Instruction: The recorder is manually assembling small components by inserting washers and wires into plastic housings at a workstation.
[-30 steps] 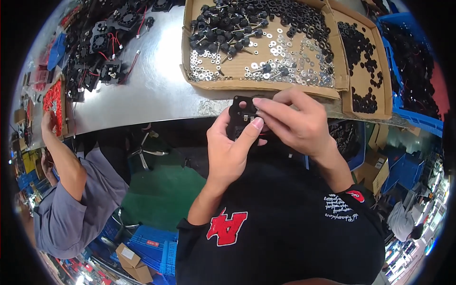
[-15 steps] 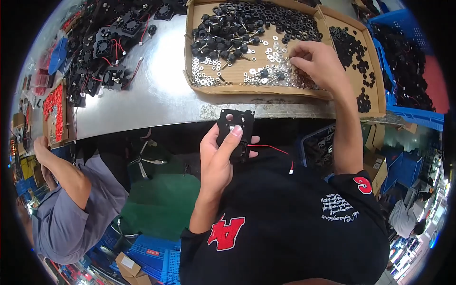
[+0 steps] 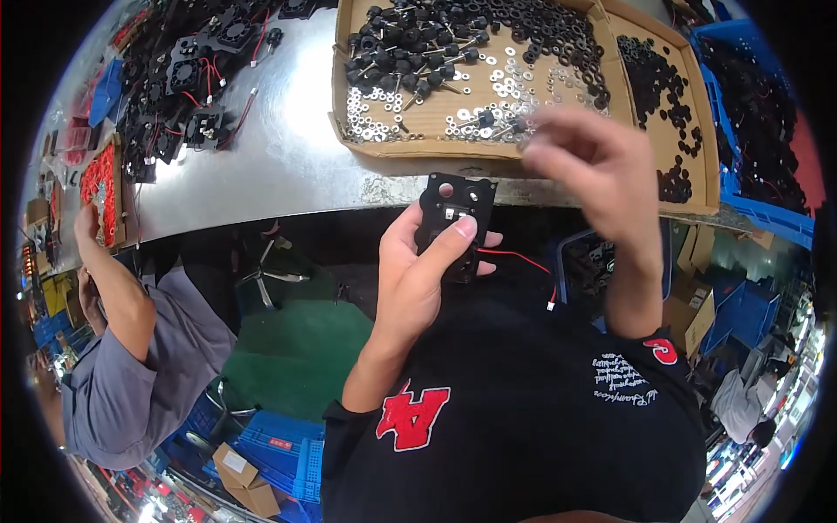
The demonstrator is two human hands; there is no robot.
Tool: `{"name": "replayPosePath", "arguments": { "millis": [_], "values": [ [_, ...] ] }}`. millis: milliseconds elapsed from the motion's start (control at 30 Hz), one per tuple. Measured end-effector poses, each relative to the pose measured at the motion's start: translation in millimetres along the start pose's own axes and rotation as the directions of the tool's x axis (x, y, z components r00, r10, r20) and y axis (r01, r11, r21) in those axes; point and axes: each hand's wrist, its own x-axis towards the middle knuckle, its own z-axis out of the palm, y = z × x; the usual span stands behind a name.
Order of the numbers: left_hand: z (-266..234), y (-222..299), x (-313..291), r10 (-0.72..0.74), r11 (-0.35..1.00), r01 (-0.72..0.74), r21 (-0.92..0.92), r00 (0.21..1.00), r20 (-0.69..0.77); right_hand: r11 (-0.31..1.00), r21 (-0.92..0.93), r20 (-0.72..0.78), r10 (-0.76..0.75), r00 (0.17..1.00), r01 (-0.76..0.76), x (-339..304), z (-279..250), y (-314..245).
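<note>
My left hand (image 3: 411, 283) grips a flat black plastic housing (image 3: 459, 197), thumb on its face and fingers behind it. The housing has a round hole and small pale parts on its face. A red wire (image 3: 525, 258) trails from it to a white connector (image 3: 550, 306). To the right, my right hand (image 3: 597, 170) hovers at the near edge of a shallow cardboard tray (image 3: 418, 159). Its thumb and fingers are drawn together, blurred; anything between them is too small to make out. Metal washers (image 3: 370, 131) and black knobs with screws (image 3: 410, 57) fill the tray.
Wired black fan units (image 3: 205, 126) lie on the metal table (image 3: 288, 166) at left. A second cardboard section (image 3: 667, 74) holds small black parts at right, beside a blue crate (image 3: 772, 218). A co-worker (image 3: 148, 349) sits at left, an arm toward a box of red parts (image 3: 106, 187).
My right hand has lifted out of the washers and come nearer the housing. My left hand, still holding the housing, has shifted slightly right and up.
</note>
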Motion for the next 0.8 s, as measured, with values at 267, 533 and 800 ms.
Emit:
{"name": "replayPosePath", "arguments": {
  "millis": [267,533,800],
  "values": [
    [10.8,-7.6,4.7,0.010,0.998,-0.013,0.064,0.999,0.043,0.780,-0.314,0.057,-0.554,0.831,0.542,-19.7,21.0,25.2],
    [22.9,-11.9,2.9,0.021,0.999,-0.021,0.047,1.000,0.007,0.607,-0.433,0.115,-0.696,0.709,0.666,-20.5,12.2,30.5],
    [20.4,-19.6,8.3,0.033,0.997,-0.036,0.062,0.998,0.047,0.730,-0.326,0.078,-0.613,0.786,0.601,-24.8,13.6,41.2]
  ]
}}
